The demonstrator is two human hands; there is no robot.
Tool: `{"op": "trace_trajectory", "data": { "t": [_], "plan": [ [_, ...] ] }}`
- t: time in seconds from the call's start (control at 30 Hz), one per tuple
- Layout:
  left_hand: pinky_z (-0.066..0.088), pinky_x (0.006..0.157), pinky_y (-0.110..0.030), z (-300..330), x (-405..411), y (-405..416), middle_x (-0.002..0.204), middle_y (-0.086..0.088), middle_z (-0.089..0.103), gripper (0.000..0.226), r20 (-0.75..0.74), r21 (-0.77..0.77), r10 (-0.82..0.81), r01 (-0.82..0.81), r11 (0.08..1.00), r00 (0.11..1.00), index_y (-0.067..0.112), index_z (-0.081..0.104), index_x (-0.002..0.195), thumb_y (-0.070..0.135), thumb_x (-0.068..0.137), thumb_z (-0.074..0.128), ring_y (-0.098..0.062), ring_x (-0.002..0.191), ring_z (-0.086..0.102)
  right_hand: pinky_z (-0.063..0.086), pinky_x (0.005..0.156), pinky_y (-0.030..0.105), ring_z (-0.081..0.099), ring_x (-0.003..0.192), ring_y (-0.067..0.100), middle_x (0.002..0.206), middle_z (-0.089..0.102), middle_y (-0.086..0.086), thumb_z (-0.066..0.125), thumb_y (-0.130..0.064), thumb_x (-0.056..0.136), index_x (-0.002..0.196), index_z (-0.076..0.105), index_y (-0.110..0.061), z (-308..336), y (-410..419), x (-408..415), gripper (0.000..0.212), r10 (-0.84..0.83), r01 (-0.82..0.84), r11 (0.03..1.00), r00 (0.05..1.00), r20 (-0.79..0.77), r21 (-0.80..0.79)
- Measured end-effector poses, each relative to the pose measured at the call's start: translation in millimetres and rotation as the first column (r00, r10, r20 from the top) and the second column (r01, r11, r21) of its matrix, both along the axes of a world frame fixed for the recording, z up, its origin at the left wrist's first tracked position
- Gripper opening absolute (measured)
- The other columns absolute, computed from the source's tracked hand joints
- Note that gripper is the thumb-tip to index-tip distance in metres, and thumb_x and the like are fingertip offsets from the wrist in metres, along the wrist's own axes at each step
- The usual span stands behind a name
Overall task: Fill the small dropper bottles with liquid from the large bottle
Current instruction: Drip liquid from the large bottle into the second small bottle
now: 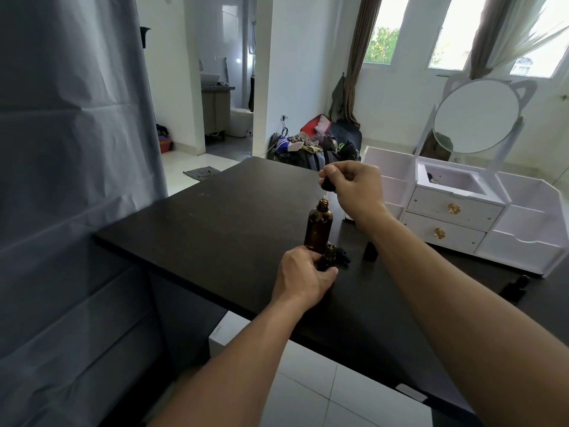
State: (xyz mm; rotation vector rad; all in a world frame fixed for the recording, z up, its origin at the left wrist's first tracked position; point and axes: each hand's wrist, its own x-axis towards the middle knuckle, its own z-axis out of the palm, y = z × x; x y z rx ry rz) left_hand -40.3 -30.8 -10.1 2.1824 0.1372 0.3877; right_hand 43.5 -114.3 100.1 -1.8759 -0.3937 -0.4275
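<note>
A large amber bottle [318, 224] stands open and upright on the black table [221, 217]. Just in front of it my left hand [303, 277] grips a small dark dropper bottle [328, 257], open at the top, upright on the table. My right hand [354, 186] pinches a black dropper cap [327, 184] above the large bottle, and the glass tube hangs at the bottle's mouth. A black cap [342, 255] lies right behind the small bottle. Another small dark bottle [370, 250] stands to the right, partly behind my right forearm.
A white vanity organiser [455, 211] with drawers and a round mirror [475, 115] fills the table's right side. A dark dropper bottle [515, 288] lies near its front corner. A grey sheet [70, 180] hangs at the left. White floor tiles lie below the table edge.
</note>
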Motion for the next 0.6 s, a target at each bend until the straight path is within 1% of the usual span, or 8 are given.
{"op": "trace_trajectory", "data": {
  "t": [0.07, 0.17, 0.23, 0.37, 0.5, 0.6],
  "plan": [
    [0.043, 0.075, -0.019, 0.2, 0.0, 0.4, 0.111, 0.003, 0.064, 0.035, 0.002, -0.009, -0.003, 0.003, 1.000, 1.000, 0.018, 0.070, 0.110, 0.037, 0.081, 0.074, -0.009, 0.095, 0.059, 0.059, 0.088, 0.042, 0.072, 0.087, 0.020, 0.090, 0.075, 0.005, 0.062, -0.017, 0.095, 0.090, 0.075, -0.013, -3.5, 0.7, -1.3, 0.014, -0.011, 0.011, 1.000, 1.000, -0.007, -0.004],
    [0.043, 0.074, -0.019, 0.2, 0.3, 0.7, 0.110, 0.003, 0.065, 0.037, -0.007, -0.036, -0.004, 0.004, 0.999, 1.000, 0.018, 0.068, 0.113, 0.036, 0.081, 0.075, -0.009, 0.095, 0.059, 0.059, 0.087, 0.038, 0.072, 0.084, 0.017, 0.086, 0.074, 0.001, 0.063, -0.017, 0.094, 0.079, 0.071, -0.023, -7.8, 0.5, -1.7, 0.019, -0.033, 0.033, 0.999, 0.999, 0.001, -0.008],
    [0.043, 0.075, -0.019, -0.3, 0.7, 0.7, 0.111, 0.002, 0.064, 0.039, -0.017, -0.040, -0.003, 0.002, 0.999, 1.000, 0.018, 0.067, 0.114, 0.036, 0.081, 0.075, -0.010, 0.096, 0.060, 0.059, 0.085, 0.035, 0.072, 0.084, 0.015, 0.085, 0.074, 0.000, 0.063, -0.017, 0.094, 0.076, 0.069, -0.026, -10.2, 0.4, -1.9, 0.021, -0.032, 0.032, 0.999, 0.999, -0.002, 0.004],
    [0.044, 0.077, -0.020, -0.5, 1.3, 0.9, 0.113, 0.002, 0.064, 0.041, -0.022, -0.038, -0.003, 0.002, 0.999, 1.000, 0.017, 0.067, 0.116, 0.037, 0.081, 0.074, -0.011, 0.099, 0.060, 0.060, 0.082, 0.034, 0.072, 0.083, 0.014, 0.085, 0.074, 0.000, 0.064, -0.016, 0.093, 0.075, 0.069, -0.027, -11.6, 1.2, -2.3, 0.021, -0.031, 0.031, 0.999, 1.000, 0.001, 0.017],
    [0.044, 0.077, -0.020, -0.9, 1.7, 1.0, 0.114, 0.003, 0.064, 0.039, -0.018, -0.030, -0.005, 0.005, 1.000, 1.000, 0.018, 0.068, 0.114, 0.037, 0.081, 0.074, -0.010, 0.099, 0.060, 0.060, 0.082, 0.034, 0.072, 0.084, 0.015, 0.086, 0.075, 0.001, 0.064, -0.017, 0.093, 0.076, 0.069, -0.026, -11.8, 1.9, -3.2, 0.020, -0.037, 0.037, 0.999, 0.999, -0.002, -0.003],
    [0.045, 0.080, -0.021, -1.9, 2.3, 0.6, 0.116, 0.003, 0.063, 0.040, -0.025, -0.036, -0.014, 0.014, 0.999, 1.000, 0.018, 0.067, 0.115, 0.037, 0.081, 0.074, -0.011, 0.102, 0.060, 0.060, 0.083, 0.033, 0.072, 0.085, 0.015, 0.089, 0.074, 0.002, 0.063, -0.018, 0.094, 0.083, 0.072, -0.021, -11.1, 2.3, -3.7, 0.015, -0.039, 0.038, 0.999, 0.999, -0.021, -0.012]
  ]
}}
